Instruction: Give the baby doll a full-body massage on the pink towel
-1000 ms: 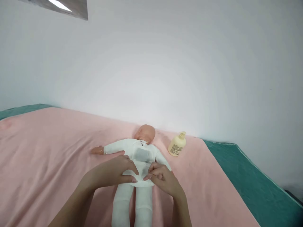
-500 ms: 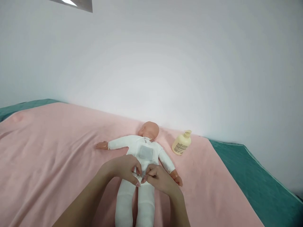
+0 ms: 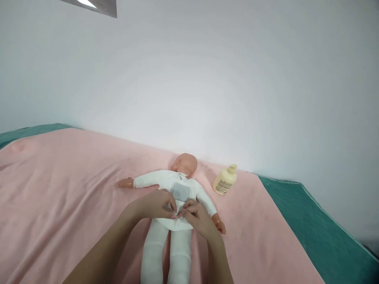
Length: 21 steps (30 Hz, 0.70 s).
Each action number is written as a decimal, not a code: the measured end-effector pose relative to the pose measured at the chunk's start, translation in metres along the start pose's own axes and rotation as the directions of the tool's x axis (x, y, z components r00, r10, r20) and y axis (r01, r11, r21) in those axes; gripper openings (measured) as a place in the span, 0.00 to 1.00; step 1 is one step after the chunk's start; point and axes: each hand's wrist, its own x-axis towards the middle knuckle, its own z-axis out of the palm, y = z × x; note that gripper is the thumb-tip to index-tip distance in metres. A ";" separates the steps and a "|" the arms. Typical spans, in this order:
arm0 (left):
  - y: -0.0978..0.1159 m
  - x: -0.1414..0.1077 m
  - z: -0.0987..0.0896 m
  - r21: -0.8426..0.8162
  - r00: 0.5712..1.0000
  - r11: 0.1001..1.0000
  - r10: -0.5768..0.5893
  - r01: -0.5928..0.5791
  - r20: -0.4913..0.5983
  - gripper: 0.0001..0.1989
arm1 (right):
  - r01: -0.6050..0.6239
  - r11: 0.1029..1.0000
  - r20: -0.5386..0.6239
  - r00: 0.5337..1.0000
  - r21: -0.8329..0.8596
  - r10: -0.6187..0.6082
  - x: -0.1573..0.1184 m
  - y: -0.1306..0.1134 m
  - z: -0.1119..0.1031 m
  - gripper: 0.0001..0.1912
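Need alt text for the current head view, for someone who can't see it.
The person's left hand and right hand are close together at the lower torso of a white-bodied doll, just below a gray patch. The doll lies on a pink cloth, with a cream pump bottle to its right in the picture.

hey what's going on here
A person has both hands at the doll's lower torso. The fingertips of the left hand and right hand are close together there, just below a grey patch; whether they pinch anything is too small to tell. The doll lies on a pink cloth, head toward the wall, arms out. A pump bottle stands apart, to the right of its head.
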 end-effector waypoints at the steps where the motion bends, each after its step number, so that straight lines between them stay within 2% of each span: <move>1: -0.003 0.001 0.002 -0.016 1.000 1.000 -0.002 0.002 0.007 0.08 | -0.010 1.000 0.006 1.000 -0.007 0.010 0.000 0.000 0.001 0.16; 6: -0.004 0.005 0.004 -0.047 1.000 0.999 -0.005 0.005 0.005 0.08 | -0.009 1.000 -0.014 1.000 0.009 0.009 0.002 0.001 0.004 0.15; 13: -0.007 0.007 0.000 -0.032 0.996 0.999 -0.042 0.040 -0.080 0.12 | 0.034 0.993 -0.189 0.982 0.116 -0.011 0.005 0.010 0.002 0.14; 18: -0.018 0.010 0.006 -0.055 0.998 0.998 -0.041 0.038 -0.055 0.13 | -0.025 0.993 -0.139 0.989 0.116 0.041 0.007 0.014 0.002 0.15; 21: -0.014 0.011 0.006 -0.055 0.996 0.997 -0.059 0.056 -0.063 0.11 | 0.001 0.995 -0.157 0.988 0.101 0.015 0.009 0.016 0.003 0.15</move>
